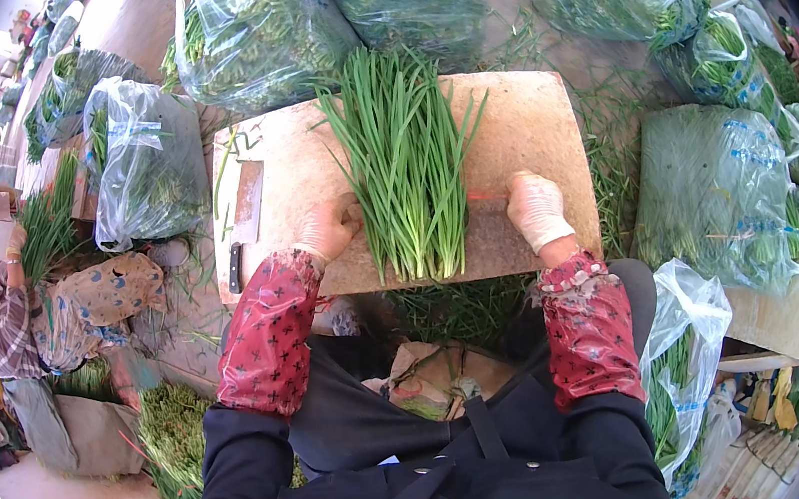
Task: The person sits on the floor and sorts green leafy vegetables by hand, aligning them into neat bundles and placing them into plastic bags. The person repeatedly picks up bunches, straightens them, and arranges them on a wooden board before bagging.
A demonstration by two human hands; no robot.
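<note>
A bunch of long green Chinese chives [410,168] lies on a worn board [536,131] in front of me, with its pale stem ends towards me. My right hand [537,209], in a thin whitish glove, is closed on a red tie [488,197] stretched taut to the bunch's right side. My gloved left hand [330,227] is curled close against the left side of the stems; whether it holds the other end of the tie is hidden. Left of that hand, a knife with a broad blade and black handle [237,266] rests on the board.
Clear plastic bags [261,34] packed with greens stand beyond the board, and another bag [717,193] is at the right. Loose leaves [609,148] litter the floor. At the left a co-worker [11,327] holds an upright bunch of greens [46,233].
</note>
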